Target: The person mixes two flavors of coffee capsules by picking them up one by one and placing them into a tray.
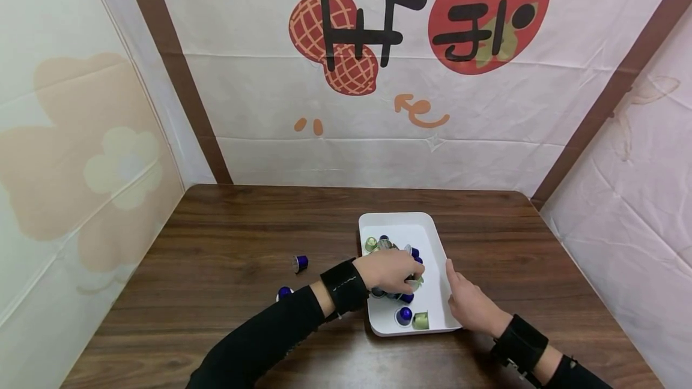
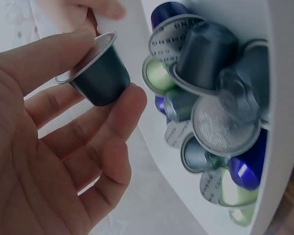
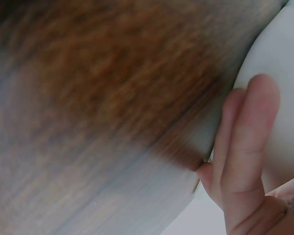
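In the left wrist view my left hand (image 2: 63,142) pinches a dark teal coffee capsule (image 2: 100,78) between thumb and fingers, its foil lid tilted toward the palm. The head view has this hand over the white tray (image 1: 432,311). Beside and below it lies a pile of capsules, among them a dark grey capsule (image 2: 206,56), a blue capsule (image 2: 248,166) and a pale green capsule (image 2: 158,76). My right hand (image 1: 476,305) rests at the tray's right side, fingers (image 3: 250,142) straight along the rim.
On the brown wooden table (image 1: 259,221), left of the tray, lie a blue capsule (image 1: 301,263) and another blue capsule (image 1: 284,293) close to the left forearm. A blue capsule (image 1: 403,316) and a green capsule (image 1: 420,320) sit at the tray's near end. Printed cloth (image 1: 259,161) hangs behind.
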Demonstrator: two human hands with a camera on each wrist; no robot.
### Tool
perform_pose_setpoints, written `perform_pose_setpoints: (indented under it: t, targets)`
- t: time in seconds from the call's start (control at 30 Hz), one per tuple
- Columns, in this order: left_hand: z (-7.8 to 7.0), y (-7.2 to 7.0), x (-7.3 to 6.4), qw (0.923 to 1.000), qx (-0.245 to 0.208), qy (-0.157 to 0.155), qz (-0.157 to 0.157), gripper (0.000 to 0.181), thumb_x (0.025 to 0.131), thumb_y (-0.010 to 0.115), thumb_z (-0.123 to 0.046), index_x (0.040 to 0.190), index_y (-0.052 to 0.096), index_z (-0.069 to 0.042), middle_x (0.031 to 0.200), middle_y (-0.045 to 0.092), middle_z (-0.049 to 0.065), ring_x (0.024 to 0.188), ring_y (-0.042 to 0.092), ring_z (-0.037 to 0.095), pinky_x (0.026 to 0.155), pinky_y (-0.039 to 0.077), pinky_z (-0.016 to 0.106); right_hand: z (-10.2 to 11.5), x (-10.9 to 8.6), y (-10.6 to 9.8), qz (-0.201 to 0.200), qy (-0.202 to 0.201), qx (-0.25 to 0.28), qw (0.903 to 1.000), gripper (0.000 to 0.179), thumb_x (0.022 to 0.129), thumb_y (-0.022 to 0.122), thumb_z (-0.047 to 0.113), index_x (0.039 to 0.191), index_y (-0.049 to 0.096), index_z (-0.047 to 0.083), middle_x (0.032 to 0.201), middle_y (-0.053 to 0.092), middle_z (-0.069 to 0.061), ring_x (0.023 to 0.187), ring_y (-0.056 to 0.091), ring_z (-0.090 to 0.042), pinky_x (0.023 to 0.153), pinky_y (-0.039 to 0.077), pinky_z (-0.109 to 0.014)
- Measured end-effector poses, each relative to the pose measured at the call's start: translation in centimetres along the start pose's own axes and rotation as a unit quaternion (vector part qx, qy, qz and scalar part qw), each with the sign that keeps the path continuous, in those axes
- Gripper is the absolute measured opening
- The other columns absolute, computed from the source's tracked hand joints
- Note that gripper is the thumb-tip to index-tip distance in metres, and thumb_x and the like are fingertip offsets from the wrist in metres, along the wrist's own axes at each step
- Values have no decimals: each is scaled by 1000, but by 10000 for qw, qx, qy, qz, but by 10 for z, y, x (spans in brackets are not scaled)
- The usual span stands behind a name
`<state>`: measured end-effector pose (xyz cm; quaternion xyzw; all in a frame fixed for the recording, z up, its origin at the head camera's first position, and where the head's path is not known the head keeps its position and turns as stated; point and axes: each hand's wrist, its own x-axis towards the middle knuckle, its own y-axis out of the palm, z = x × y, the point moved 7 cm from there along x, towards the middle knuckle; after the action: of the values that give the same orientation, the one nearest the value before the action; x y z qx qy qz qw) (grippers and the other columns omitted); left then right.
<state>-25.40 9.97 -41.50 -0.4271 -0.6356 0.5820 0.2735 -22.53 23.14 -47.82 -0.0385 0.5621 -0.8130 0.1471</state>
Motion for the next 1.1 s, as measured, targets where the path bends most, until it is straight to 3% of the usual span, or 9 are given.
perform_pose_setpoints:
  t: [0.27,0.47,0.7,0.87,1.1]
  targets:
    - [-15,0,5,9994,158,294,-65,14,86,69,-24,96,62,-16,78,57,-8,69,50,5,62,40,19,0,1,1,-2,4,-16,10000,70,87,50,-5,144,10,-13,133,41,-33,107,55,-29,87,46,-47]
    - [-8,1,6,9999,77,65,23,20,87,69,-25,103,63,-16,91,63,-7,78,54,5,70,44,20,1,1,1,-46,-32,-82,10000,70,86,50,-6,144,11,-14,132,42,-34,105,56,-29,86,47,-46]
    - [18,-13,-15,9995,-215,-230,-73,17,88,67,-23,102,64,-14,93,63,-3,79,53,8,69,43,23,1,0,0,-8,37,-66,10000,71,87,51,-5,145,11,-12,134,41,-33,110,54,-31,89,45,-47]
    - [49,-21,-41,9971,-519,-528,-148,20,89,65,-23,105,64,-12,100,64,1,81,53,9,73,44,25,1,0,1,-9,35,-104,9999,72,86,52,-6,144,10,-13,134,40,-33,111,54,-32,89,45,-47]
    - [94,-27,-81,9909,-755,-1088,-237,14,88,67,-21,99,64,-13,87,62,-3,76,55,12,69,46,29,-1,1,2,31,143,-122,9998,72,86,52,-4,145,10,-13,135,40,-33,109,55,-29,89,45,-47]
